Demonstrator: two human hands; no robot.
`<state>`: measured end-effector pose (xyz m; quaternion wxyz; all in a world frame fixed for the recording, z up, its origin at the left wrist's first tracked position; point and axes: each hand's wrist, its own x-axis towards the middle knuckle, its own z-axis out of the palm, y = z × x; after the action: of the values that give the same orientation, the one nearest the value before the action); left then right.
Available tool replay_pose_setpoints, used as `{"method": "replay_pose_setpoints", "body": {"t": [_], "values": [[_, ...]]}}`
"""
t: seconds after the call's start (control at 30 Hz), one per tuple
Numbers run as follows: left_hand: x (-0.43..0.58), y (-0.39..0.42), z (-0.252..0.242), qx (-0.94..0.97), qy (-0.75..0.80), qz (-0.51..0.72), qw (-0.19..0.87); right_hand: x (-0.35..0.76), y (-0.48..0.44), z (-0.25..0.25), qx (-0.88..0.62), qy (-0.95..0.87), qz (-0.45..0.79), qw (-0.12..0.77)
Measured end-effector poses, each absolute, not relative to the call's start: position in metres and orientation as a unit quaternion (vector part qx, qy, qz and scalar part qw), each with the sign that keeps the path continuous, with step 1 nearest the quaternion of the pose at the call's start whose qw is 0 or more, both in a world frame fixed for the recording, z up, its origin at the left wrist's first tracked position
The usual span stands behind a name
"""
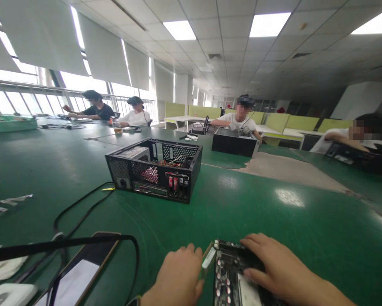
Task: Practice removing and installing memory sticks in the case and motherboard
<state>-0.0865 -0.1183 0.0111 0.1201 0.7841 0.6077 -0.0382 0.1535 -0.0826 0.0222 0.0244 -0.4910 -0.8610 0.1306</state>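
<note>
A dark circuit board (pixel 222 272) with round capacitors lies at the bottom, right of centre, cut off by the frame edge. My left hand (pixel 181 274) is at its left side, fingers closed on a thin green card (pixel 209 257) with a white label, which stands at the board's left edge. Across the board's top right lies my right hand (pixel 270 263), its thumb and fingers apart, holding the board by its far edge and upper surface. Farther back, an open black computer case (pixel 152 172) rests on the green table (pixel 241 199), with wires and a power supply inside.
A phone (pixel 82 267), black cables (pixel 91 208) and a white device (pixel 10 294) lie at the lower left. A green basket (pixel 10 124) stands at the far left. Several people sit around the table, two with black cases (pixel 233 143).
</note>
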Motion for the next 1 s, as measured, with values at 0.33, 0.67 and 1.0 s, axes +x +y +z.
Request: {"method": "replay_pose_setpoints", "body": {"t": [0.33,0.67,1.0], "values": [[-0.103,-0.1,0.023,0.761,0.63,-0.103,0.117,0.178,-0.083,0.002,-0.497,-0.861,0.081,0.068],[-0.085,-0.067,0.015,0.77,0.544,0.263,0.203,0.176,-0.076,-0.014,-0.499,-0.848,0.104,0.142],[-0.039,-0.049,0.001,0.865,0.452,0.146,0.16,0.19,-0.072,-0.012,-0.471,-0.843,0.153,0.212]]}}
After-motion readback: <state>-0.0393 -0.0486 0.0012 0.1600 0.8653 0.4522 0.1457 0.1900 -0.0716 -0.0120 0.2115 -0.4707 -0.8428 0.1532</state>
